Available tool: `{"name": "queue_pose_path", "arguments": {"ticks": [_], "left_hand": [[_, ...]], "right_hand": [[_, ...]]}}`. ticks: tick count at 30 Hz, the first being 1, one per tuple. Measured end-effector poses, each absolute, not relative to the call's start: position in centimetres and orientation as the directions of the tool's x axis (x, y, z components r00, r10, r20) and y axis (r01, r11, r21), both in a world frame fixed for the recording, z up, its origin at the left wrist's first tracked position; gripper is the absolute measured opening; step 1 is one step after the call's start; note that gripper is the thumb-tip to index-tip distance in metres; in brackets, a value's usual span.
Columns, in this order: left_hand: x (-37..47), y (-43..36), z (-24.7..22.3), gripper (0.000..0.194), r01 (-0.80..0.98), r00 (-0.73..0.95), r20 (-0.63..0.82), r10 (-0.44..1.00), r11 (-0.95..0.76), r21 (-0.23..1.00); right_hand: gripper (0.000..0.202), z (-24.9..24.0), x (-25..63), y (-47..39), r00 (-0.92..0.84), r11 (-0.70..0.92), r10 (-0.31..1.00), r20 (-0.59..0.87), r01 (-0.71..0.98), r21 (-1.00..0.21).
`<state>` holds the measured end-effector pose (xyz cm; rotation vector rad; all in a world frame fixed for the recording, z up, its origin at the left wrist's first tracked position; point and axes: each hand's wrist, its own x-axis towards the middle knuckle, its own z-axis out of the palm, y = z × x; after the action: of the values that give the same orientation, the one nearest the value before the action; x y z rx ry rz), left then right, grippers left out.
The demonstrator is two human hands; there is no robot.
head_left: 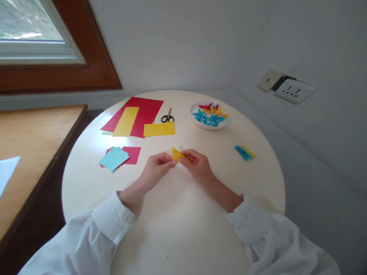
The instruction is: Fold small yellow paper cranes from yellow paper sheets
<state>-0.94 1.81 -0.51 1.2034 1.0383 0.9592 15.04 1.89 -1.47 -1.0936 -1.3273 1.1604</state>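
And here, at the middle of the round white table [174, 229], a small folded piece of yellow paper [175, 153] stands with one point up, caught between two bare hands! The left hand [157, 167] pinches its lower left edge between thumb and fingers; the right hand [197, 164] has a closed grip on the other side, thumb pressed to the folds. Both wrists come out of loose white sleeves [111, 219].

Beyond them, a yellow paper rectangle [159, 129] lies just in front of the black-handled scissors [169, 114]. Over to the left, a yellow paper strip [125, 122] rests on a large red sheet [151, 110], and nearer, pale blue paper squares [114, 158] overlap red paper [134, 154]. Far right of centre, a shallow round white dish [210, 128] holds pointed red, yellow and blue folded-paper figures [210, 119]. Near the right rim, slim blue and yellow folded pieces [243, 152] lie side by side.
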Motion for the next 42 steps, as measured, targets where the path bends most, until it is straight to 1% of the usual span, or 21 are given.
{"name": "queue_pose_path", "arguments": {"ticks": [3,10,29,42], "left_hand": [[-0.93,1.86,-0.49,0.020,0.035,0.258,-0.099,0.961,0.093,0.995],[-0.89,1.81,-0.63,0.024,0.120,0.256,-0.069,0.964,0.040,0.992],[-0.83,1.61,-0.66,0.027,0.125,0.263,-0.050,0.963,0.018,0.992],[-0.46,1.28,0.00,0.024,0.154,0.256,0.019,0.967,-0.061,0.986]], "right_hand": [[0.019,-1.27,15.05,1.81,-0.064,0.138,0.989,0.136,0.035,-0.990],[0.018,-0.92,15.09,1.70,-0.049,0.142,0.989,0.140,0.037,-0.989],[0.017,-0.81,14.97,1.61,-0.066,0.155,0.986,0.152,0.041,-0.987],[0.016,-0.97,14.83,1.60,-0.109,0.138,0.986,0.129,0.081,-0.987]]}}
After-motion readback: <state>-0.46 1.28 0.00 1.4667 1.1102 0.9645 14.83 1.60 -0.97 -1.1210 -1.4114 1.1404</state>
